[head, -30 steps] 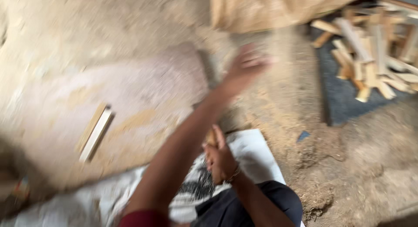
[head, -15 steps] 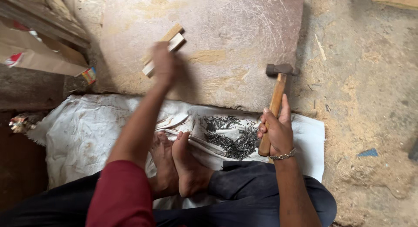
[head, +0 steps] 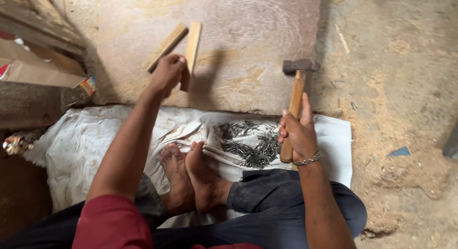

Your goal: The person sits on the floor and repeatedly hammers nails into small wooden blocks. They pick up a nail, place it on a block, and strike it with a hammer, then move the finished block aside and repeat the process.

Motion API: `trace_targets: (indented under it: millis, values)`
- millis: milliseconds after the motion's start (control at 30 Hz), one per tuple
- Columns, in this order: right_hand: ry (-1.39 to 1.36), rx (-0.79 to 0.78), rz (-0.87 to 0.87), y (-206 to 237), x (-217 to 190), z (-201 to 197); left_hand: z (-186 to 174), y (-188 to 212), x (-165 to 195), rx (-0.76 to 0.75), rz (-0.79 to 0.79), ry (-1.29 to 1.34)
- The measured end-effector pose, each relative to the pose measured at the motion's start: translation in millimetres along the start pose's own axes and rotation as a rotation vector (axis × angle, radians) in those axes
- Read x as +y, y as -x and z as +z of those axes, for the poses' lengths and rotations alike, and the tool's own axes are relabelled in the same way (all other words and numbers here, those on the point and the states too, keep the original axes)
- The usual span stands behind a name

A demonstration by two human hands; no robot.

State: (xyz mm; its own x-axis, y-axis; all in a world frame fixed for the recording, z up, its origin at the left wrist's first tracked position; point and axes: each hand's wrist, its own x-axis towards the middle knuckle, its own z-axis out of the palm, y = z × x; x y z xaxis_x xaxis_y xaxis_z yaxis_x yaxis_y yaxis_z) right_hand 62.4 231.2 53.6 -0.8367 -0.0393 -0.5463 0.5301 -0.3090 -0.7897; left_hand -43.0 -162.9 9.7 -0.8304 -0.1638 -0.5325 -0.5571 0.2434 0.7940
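Observation:
My left hand (head: pixel 167 73) reaches out over a flat stone slab (head: pixel 248 39) and grips the near end of a pale wooden strip (head: pixel 192 47). A second wooden strip (head: pixel 167 44) lies slanted just left of it, touching my hand. My right hand (head: pixel 298 132) holds a hammer (head: pixel 295 100) upright by its wooden handle, the dark metal head at the top, above the slab's near edge. A heap of dark nails (head: pixel 250 144) lies on a white sheet (head: pixel 71 144) between my bare feet (head: pixel 188 175) and the right hand.
Wooden planks (head: pixel 43 20) and a cardboard piece (head: pixel 33 70) lie at the far left. Sawdust-covered ground (head: pixel 396 110) spreads to the right, with a small blue scrap (head: pixel 398 152) on it. A crumpled wrapper (head: pixel 14 144) sits at the sheet's left edge.
The view swung from a wood pile to the slab. My left hand came down onto the wooden strips and closed on one. My right hand keeps the hammer upright.

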Motion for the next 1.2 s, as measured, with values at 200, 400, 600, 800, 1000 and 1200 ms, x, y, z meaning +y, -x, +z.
trace_targets:
  millis: [200,400,600,800,1000,1200]
  values:
    - [0.007,0.017,-0.005,4.6,-2.8,-5.9,86.4,30.9,29.0,-0.080,0.128,-0.298]
    - [0.148,0.044,-0.075,8.1,-2.2,-6.4,140.5,-1.2,19.2,-0.059,0.619,-0.892]
    - [0.264,0.085,-0.065,-2.7,4.0,-10.4,151.5,-23.8,-2.9,0.182,0.957,-0.889]
    - [0.276,0.039,-0.069,-4.8,-11.8,-0.6,207.6,69.7,-38.3,-0.582,0.844,-0.939]
    - [0.312,0.093,-0.012,3.6,-24.1,11.3,211.3,139.1,-97.4,-0.548,0.935,-0.898]
    - [0.258,0.070,-0.018,5.2,-20.0,12.1,210.1,133.4,-99.7,-0.543,0.847,-0.797]
